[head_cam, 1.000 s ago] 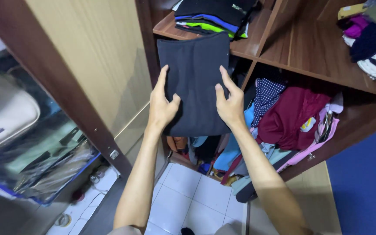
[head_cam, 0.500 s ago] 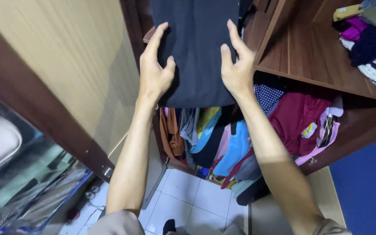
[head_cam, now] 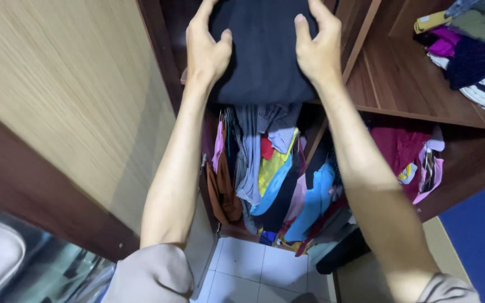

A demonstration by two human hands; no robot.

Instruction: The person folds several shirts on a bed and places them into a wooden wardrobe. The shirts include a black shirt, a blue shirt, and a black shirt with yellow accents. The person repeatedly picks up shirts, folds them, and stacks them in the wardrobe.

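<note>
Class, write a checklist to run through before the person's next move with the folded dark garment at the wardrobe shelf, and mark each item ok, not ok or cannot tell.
1. Left hand grips the folded dark garment at its left edge: ok.
2. Right hand grips its right edge: ok.
3. Garment folded flat, nothing trailing: ok.
4. Garment fully resting on the shelf: cannot tell, its far end is out of view.
5. Hanging clothes below hang apart from the garment: ok.
6. Stack of clothes on the right shelf stands apart from both hands: ok.

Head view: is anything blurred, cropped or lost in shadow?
Head view: sharp overall; the dark folded garment shows little detail, and its top is cropped, as are the left hand and right hand fingertips; the shelf recess behind lies in shadow.
</note>
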